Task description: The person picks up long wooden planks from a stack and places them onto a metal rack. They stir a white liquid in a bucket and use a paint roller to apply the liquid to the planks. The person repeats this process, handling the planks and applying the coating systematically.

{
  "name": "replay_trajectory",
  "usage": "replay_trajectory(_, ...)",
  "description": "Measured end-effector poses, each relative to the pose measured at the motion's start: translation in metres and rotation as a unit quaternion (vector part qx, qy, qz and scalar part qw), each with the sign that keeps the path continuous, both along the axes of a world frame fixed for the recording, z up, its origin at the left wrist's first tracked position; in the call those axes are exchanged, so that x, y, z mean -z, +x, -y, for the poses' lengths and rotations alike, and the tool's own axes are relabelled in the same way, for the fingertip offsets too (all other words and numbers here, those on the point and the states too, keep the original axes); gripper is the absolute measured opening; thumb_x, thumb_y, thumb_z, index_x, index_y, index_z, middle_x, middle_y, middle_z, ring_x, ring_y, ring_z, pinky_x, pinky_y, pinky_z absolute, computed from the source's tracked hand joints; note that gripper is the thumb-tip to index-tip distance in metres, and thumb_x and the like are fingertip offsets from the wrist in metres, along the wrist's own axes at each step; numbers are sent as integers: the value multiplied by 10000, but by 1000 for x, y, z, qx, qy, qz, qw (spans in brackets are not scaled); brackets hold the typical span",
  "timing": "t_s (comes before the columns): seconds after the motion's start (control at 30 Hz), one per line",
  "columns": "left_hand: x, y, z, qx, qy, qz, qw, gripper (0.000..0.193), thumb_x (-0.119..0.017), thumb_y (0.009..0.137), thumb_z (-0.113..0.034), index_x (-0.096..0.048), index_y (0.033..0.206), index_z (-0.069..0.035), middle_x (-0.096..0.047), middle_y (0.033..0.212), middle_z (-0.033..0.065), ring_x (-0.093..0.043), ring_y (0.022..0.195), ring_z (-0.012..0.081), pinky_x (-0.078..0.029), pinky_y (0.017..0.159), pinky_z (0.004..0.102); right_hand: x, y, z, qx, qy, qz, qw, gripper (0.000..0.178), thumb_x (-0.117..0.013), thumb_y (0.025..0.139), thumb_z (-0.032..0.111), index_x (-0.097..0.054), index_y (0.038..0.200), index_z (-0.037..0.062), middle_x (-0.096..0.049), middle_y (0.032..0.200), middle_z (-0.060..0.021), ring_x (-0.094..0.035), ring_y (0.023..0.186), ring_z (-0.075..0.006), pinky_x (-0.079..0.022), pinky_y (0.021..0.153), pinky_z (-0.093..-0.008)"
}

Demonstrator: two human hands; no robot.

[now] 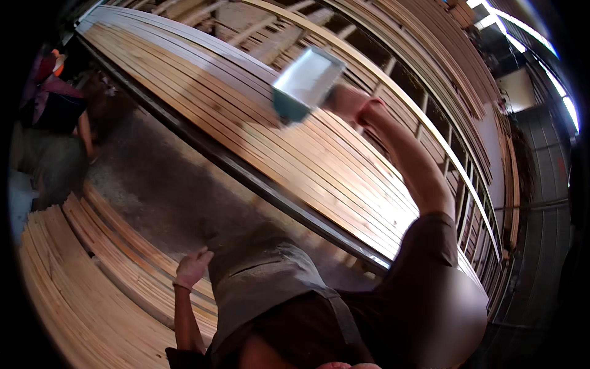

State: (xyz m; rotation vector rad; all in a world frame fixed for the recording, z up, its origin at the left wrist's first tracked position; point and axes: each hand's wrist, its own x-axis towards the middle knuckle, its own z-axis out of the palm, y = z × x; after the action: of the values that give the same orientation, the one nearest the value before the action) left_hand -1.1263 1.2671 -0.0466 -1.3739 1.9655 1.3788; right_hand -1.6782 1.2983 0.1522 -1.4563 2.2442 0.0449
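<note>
Workshop interior: grey metal wall (547, 175) at right; bare floor (138, 166) between the work surface and a stack of boards (64, 264) at lower left. One co-worker (55, 117), far left. Main lot: long pale wooden strips (295, 144), laid side by side, dark rail (184, 129) along their near edge.

Item: rectangular tool (310, 77), pale face, teal side, over the strips; contact with them cannot be told. Grip: right hand (350, 103), blurred, closed on the tool's right end. Nearly all the tool's body extends leftward from the fist, so weight probably falls well outside the grip. Handling, as judged: firm wrist, tool kept level, an even pace along the strips' length, corners clear of the wood. Left hand (193, 269): beside the apron (264, 267), above the boards, nothing visibly held; finger closure unclear.
</note>
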Motion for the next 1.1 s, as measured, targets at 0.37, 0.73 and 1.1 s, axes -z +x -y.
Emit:
replay_trajectory(0.37,-8,-92,-316,-79,-8,-87,993,613,-596,957,-458,-598,1359,6,-612,1374,217,-563,1308,358,-434,1089,372,15,-71,-376,-43,-5,-32,999,252,-580,1004,116,-625,1239,35,-699,1127,-128,-694,954,-164,-596,860,-277)
replay_trajectory(0.73,49,-93,-641,-115,25,-84,990,365,-563,989,-337,-677,1117,-14,-704,960,199,-662,815,266,-513,758,385,10,-128,-786,-319,162,-425,832,329,-521,1032,127,-558,1356,79,-608,1350,-72,-558,1269,-173,-431,1125,-329)
replay_trajectory(1.1,116,-109,-971,-146,6,-106,983,490,-546,997,-433,-638,870,31,-615,772,77,-550,696,125,-456,664,339,67,-189,-966,-301,-23,-363,881,175,-584,987,110,-659,1112,13,-678,998,-113,-689,881,-192,-580,840,-298)
